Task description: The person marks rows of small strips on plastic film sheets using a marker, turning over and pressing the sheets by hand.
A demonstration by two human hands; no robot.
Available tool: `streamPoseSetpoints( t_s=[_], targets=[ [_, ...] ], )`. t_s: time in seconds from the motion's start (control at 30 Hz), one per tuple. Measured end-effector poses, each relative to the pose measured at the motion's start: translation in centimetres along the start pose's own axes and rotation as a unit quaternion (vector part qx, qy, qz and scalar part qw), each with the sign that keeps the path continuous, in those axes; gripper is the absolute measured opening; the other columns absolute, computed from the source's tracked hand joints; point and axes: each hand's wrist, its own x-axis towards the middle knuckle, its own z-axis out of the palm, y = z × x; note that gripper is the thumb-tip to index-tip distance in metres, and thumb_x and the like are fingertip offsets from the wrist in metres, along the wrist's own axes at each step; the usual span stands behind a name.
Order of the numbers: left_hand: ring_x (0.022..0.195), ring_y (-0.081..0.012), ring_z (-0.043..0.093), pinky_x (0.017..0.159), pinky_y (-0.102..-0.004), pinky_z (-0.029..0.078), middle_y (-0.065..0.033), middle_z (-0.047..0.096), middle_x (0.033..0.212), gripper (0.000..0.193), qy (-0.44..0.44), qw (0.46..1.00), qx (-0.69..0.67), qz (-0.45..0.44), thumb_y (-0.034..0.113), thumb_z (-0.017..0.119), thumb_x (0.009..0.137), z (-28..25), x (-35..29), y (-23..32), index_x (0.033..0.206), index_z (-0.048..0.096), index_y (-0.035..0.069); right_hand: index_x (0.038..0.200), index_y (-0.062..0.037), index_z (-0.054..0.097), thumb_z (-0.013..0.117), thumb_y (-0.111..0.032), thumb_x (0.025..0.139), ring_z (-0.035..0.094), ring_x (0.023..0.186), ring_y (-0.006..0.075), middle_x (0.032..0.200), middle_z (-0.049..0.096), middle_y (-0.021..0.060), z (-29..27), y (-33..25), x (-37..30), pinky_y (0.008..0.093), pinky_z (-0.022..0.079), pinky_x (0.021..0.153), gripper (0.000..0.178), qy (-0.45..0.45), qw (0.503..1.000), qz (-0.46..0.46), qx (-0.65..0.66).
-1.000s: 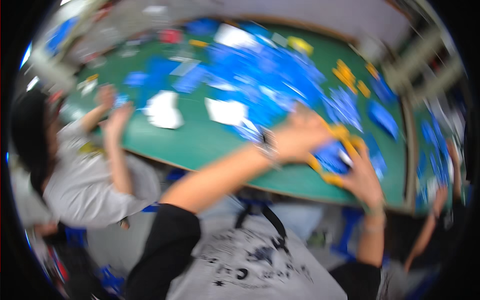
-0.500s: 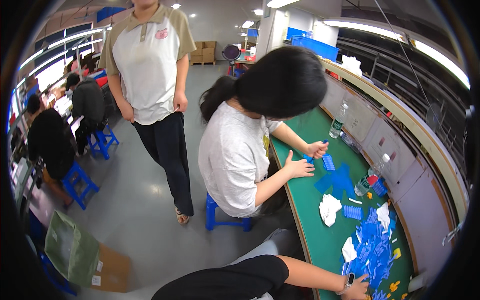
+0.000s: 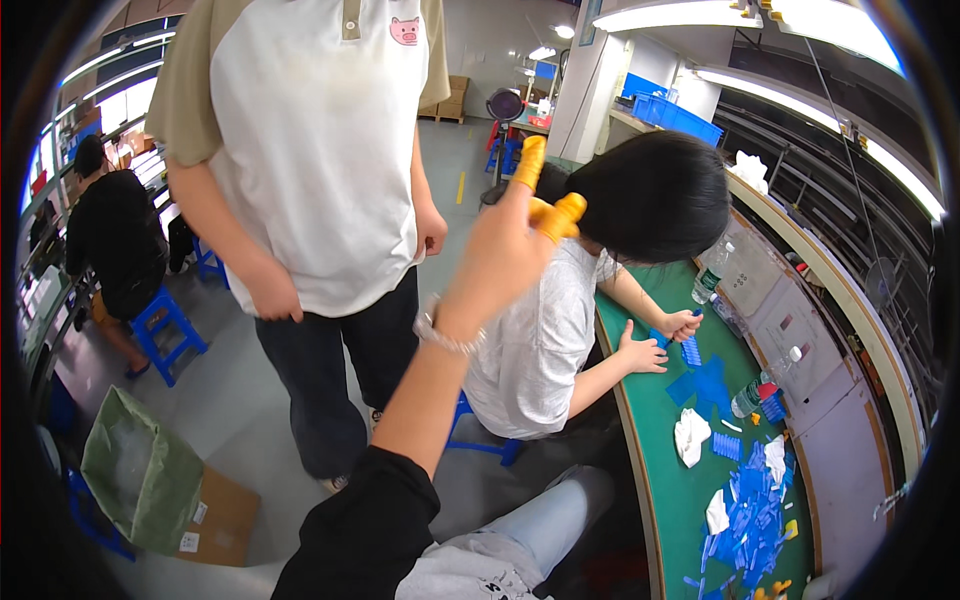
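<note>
My left hand (image 3: 500, 250) is raised in front of the standing person, wearing yellow finger cots (image 3: 532, 162) and a pale band (image 3: 447, 330) at the wrist. One finger points up and the others reach out apart from it; I see nothing held. My right hand is out of view. Down at the right, a pile of small blue plastic pieces (image 3: 750, 510) lies on the green bench (image 3: 640, 440). White crumpled cloths (image 3: 690, 437) and a ribbed blue piece (image 3: 726, 446) lie by it.
A seated co-worker (image 3: 540, 330) works with blue pieces at the bench. Another person (image 3: 320, 150) stands close ahead. Two bottles, one a water bottle (image 3: 750, 395), stand along the bench's back. A lined carton (image 3: 215, 520) stands on the floor at left.
My left hand has left the blue pile on the bench and come up to the left, before the standing person. That person now appears nearer, and the view has shifted left.
</note>
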Motion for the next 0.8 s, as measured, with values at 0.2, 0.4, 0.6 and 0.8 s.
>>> streamPoseSetpoints(
  t_s=[0.2,0.4,0.6,0.8],
  targets=[
    [0.077,-0.011,0.067,0.074,-0.0242,0.05,-0.0115,0.073,0.091,0.076,-0.136,0.983,-0.051,-0.112,0.019,0.06,0.101,-6.3,-1.7,-1.8,0.16,0.013,0.01,0.112,0.0032,0.069,0.066,-0.012,0.097,0.051,0.074,0.0093,0.084,0.064,0.0005,4.8,-8.9,4.5,0.0261,0.043,0.067,0.022,-0.057,0.992,-0.086,0.071],
    [0.1,-0.0188,0.066,0.092,-0.0389,0.055,-0.0181,0.063,0.125,0.083,-0.075,0.934,-0.345,-0.055,0.015,0.068,0.095,-7.3,-5.1,-1.4,0.158,0.016,0.015,0.108,0.0011,0.069,0.062,-0.019,0.1,0.039,0.068,0.0041,0.08,0.054,-0.0054,7.3,-12.0,6.3,0.0214,0.031,0.057,0.022,-0.098,0.97,-0.085,0.206],
    [0.105,-0.0312,0.06,0.079,-0.0423,0.056,-0.0217,0.043,0.143,0.083,-0.167,0.394,-0.9,-0.09,0.061,0.05,0.096,0.4,-16.9,13.7,0.16,0.006,0.03,0.117,-0.0053,0.066,0.063,-0.018,0.097,0.043,0.064,0.0022,0.083,0.059,-0.0039,11.1,-19.7,5.0,0.0189,0.032,0.054,0.023,-0.152,0.893,0.04,0.421],
    [0.098,-0.0308,0.058,0.066,-0.0484,0.061,-0.0236,0.038,0.136,0.093,-0.322,0.331,-0.876,-0.14,0.044,0.063,0.095,1.3,-17.4,15.5,0.159,-0.005,0.034,0.13,-0.0024,0.06,0.069,-0.02,0.096,0.055,0.071,0.0095,0.097,0.065,0.0044,19.6,-7.0,5.5,0.024,0.044,0.06,0.04,-0.053,0.854,0.259,0.449]
  ],
)
